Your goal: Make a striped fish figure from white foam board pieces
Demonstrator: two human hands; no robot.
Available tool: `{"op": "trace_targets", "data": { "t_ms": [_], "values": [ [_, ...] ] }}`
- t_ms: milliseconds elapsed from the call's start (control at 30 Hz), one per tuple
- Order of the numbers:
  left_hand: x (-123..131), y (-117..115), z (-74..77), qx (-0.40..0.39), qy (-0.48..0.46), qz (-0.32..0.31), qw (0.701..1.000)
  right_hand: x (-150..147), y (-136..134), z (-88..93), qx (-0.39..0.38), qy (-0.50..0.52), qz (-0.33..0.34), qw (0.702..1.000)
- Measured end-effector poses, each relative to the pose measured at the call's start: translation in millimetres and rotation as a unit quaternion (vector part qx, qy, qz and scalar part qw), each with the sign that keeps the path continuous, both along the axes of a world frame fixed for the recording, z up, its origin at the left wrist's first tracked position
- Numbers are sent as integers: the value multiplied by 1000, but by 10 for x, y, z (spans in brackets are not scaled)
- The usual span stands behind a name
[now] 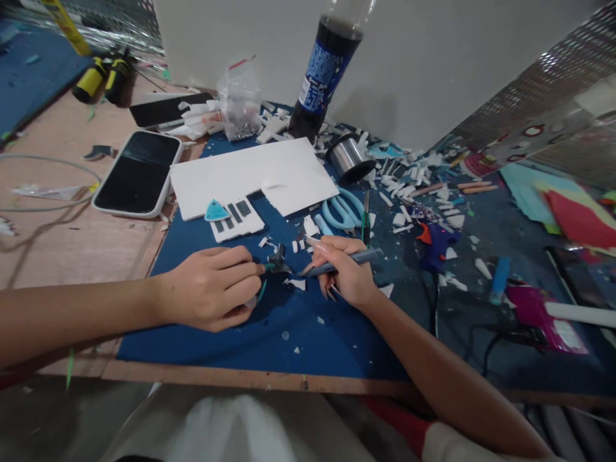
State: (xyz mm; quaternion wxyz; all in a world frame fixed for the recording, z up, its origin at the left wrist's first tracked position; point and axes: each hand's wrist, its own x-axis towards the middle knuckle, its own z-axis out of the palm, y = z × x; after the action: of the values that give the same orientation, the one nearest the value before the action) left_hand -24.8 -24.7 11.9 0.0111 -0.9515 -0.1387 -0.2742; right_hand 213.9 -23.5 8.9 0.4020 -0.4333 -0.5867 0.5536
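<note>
Blue mat (308, 350), strewn with white scraps, covers part of a wooden tabletop, and both hands work over its near half. The left hand (214, 289) has its fingers curled and bunched together, apparently pinching a small dark piece (278, 256) by its teal-tinted end; the thumb is hidden, so the exact grip cannot be told. That piece sits just beyond the left fingertips, between them and the right hand (346, 269), whose fingers close around a grey-blue pen-like tool (363, 256) much as one holds a pencil. Good handling here would seem to call for a steady left pinch, the side of the right hand braced low, and short, light movements of the tip that stay clear of the opposite fingertips. The tool's tip points toward the left fingers, near the dark piece, but contact cannot be confirmed; its long axis runs crosswise, nearly level, with the back end jutting out past the right fingers and slightly farther from the body. The piece itself reaches from the left fingertips toward the right hand, its irregular shape leaving its long axis uncertain.
</note>
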Motion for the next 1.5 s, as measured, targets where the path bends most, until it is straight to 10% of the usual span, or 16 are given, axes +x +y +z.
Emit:
{"op": "trace_targets", "data": {
  "t_ms": [1500],
  "values": [
    [24,38,-23,51,-14,28,998,-16,14,4,-31,-13,-22,999]
  ]
}}
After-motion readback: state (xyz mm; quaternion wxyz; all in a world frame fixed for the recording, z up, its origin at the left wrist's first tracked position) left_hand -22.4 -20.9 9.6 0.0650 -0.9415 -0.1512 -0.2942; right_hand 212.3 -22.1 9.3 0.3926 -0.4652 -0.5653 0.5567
